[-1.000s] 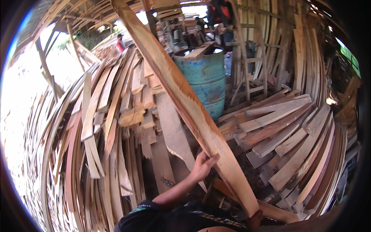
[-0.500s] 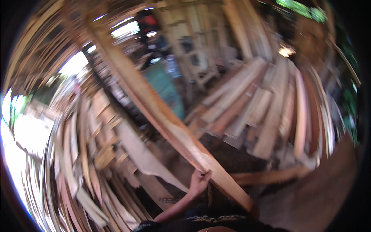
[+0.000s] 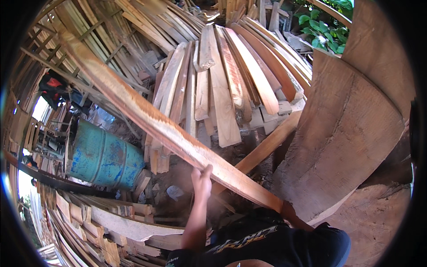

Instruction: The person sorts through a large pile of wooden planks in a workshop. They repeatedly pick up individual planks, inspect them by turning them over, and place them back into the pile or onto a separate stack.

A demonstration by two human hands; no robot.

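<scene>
A long wooden plank [image 3: 178, 135] slants across the view from the upper left down to my body, pale along its middle with reddish-brown edges. My left hand [image 3: 202, 178] grips its lower edge, the thumb up over the side. At the near end, in shadow close to my right side, my right hand [image 3: 288, 210] is closed around the plank; its fingers are partly hidden. The far end rises high toward the upper left, in front of stacked timber.
Beyond the plank a stack of boards [image 3: 227, 111] fans toward me. A blue-green drum [image 3: 104, 153] lies to the left, with more cut boards [image 3: 111, 222] below it. Large wide slabs [image 3: 342, 138] lean at the right. A loose beam [image 3: 269, 140] lies on the ground ahead.
My view has swung to the right, bringing the board stack to the middle and the drum to the left. The plank, still held, has turned to a flatter slant in the picture.
</scene>
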